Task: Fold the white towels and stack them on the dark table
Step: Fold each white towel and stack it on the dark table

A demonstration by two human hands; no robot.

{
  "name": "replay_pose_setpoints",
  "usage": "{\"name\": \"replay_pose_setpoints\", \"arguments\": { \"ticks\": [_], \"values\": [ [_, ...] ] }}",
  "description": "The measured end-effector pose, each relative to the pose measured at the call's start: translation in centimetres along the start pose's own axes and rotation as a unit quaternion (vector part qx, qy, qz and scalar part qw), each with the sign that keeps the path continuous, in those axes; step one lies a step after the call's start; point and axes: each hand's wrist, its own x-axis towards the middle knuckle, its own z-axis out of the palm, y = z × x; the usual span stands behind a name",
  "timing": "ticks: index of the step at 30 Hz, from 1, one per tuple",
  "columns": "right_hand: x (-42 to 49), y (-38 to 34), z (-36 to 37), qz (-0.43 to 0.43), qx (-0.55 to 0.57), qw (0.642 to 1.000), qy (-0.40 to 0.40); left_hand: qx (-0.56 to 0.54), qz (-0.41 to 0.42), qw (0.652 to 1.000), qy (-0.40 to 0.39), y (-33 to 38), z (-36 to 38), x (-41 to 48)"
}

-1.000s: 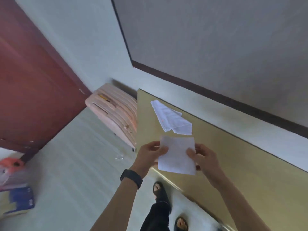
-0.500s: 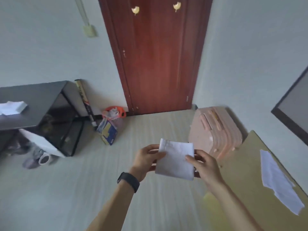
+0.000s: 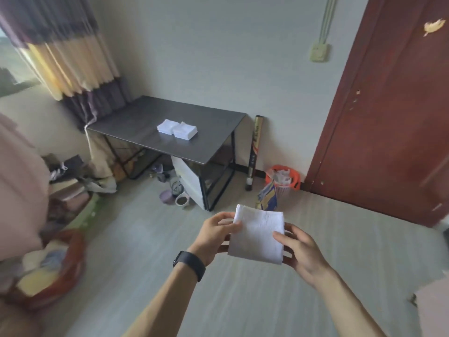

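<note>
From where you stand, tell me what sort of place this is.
Probably a lived-in room of a home, maybe a bedroom: striped curtain, a basket of clothes on the floor, and a dark table holding folded white towels.

Free tabletop beside two towel stacks

No legible text in view; the tall upright black-and-gold cylindrical tube carries vertical lettering, but it's too blurred to read.

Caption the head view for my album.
Left hand and right hand hold a folded towel; two towel stacks lie on the dark table.
</note>
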Motion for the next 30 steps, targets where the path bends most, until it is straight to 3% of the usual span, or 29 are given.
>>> {"name": "replay_pose_setpoints", "arguments": {
  "ticks": [7, 22, 30],
  "values": [
    [12.5, -3.6, 10.2, 0.007, -0.025, 0.999, -0.042, -0.053, 0.001, 0.996, 0.072, 3.7, -10.5, 7.3],
    [43.3, -14.9, 23.2, 0.018, -0.088, 0.985, -0.145, -0.094, -0.010, 0.977, 0.192, 16.8, -24.6, 32.8],
    [56.3, -17.3, 29.2, 0.040, -0.098, 0.986, -0.127, -0.088, -0.039, 0.976, 0.197, 20.4, -31.9, 45.1]
  ]
}}
